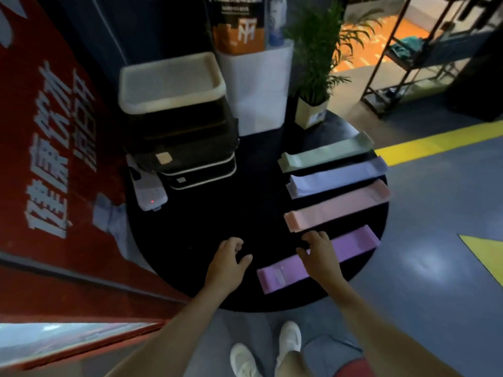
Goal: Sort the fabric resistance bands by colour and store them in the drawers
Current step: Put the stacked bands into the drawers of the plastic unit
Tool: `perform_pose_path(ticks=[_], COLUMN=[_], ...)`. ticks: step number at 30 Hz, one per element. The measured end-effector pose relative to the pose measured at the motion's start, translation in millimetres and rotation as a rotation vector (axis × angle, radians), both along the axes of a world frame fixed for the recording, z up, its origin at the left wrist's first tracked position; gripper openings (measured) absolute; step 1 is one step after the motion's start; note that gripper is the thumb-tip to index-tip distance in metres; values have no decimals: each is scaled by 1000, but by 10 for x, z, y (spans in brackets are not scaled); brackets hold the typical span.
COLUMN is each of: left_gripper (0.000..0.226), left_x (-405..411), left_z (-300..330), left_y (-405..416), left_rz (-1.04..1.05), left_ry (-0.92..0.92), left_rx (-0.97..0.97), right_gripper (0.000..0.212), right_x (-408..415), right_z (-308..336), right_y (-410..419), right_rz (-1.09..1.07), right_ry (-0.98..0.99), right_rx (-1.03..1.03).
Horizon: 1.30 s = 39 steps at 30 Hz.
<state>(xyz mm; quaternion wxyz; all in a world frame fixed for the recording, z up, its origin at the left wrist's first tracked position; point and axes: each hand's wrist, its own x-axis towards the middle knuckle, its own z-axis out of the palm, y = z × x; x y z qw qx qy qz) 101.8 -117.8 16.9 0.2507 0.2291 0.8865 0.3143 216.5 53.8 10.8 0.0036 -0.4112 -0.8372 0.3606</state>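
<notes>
Left hand (227, 263) hovers over the near part of the round black table (206, 229), fingers loosely curled, holding nothing. Right hand (319, 257) is just right of it, fingers spread and relaxed over the middle of the purple band (280, 274), which lies at the table's near right edge; contact with the band can't be told, no grasp visible.

Far left on the table: black drawer unit (185, 148) with a white tray top (171, 83), lower drawers showing white-edged fronts. White power strip (148, 190) lies just left of the unit, red light on.

Right half of the table, stacks of bands lie in parallel rows, apart from each other: pink bands (337, 206) just beyond the purple one, then lavender-blue bands (337, 176), then green bands (326, 155) farthest. Potted plant (313, 77) stands at the far right of the table.
</notes>
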Motion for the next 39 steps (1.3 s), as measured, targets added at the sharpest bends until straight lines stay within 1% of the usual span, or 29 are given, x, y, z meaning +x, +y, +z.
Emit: perform_pose_path(ticks=[5, 7, 11, 14, 16, 19, 20, 22, 25, 30, 32, 35, 39], left_gripper=[43, 45, 41, 42, 39, 26, 20, 13, 15, 17, 17, 17, 14], left_x=[315, 404, 507, 488, 455, 409, 400, 381, 363, 218, 143, 66, 89], left_z=[-316, -410, -507, -545, -536, -521, -510, -495, -399, -209, -125, -22, 74], left_y=[191, 242, 305, 335, 357, 357, 349, 335, 306, 123, 14, -119, -16], left_rz=[-10, -14, -29, -11, 8, -29, -31, -18, 46, 195, 230, 258, 243], left_ry=[-82, -55, 12, 6, -33, -60, -72, -144, -323, -478, -499, -470, -484], left_rx=[-109, -154, -239, -284, -316, -393, -386, -300, -151, -72, -62, -57, -11], right_gripper=[32, 31, 21, 21, 22, 25, 25, 25, 23, 20, 23, 31, 31], right_x=[345, 410, 446, 459, 473, 492, 497, 505, 482, 354, 281, 175, 65], right_z=[-339, -423, -494, -510, -517, -510, -506, -491, -460, -397, -390, -356, -197], right_y=[74, 104, 112, 108, 118, 136, 140, 147, 159, 61, -46, -194, -269], right_rz=[36, 45, 56, 62, 61, 65, 67, 77, 94, 199, 250, 272, 300], right_ry=[-30, -11, 49, 72, 85, 104, 104, 110, 86, 48, 48, 49, 119], right_rx=[-11, -9, 58, 93, 87, 80, 77, 67, 34, -45, -64, -109, -257])
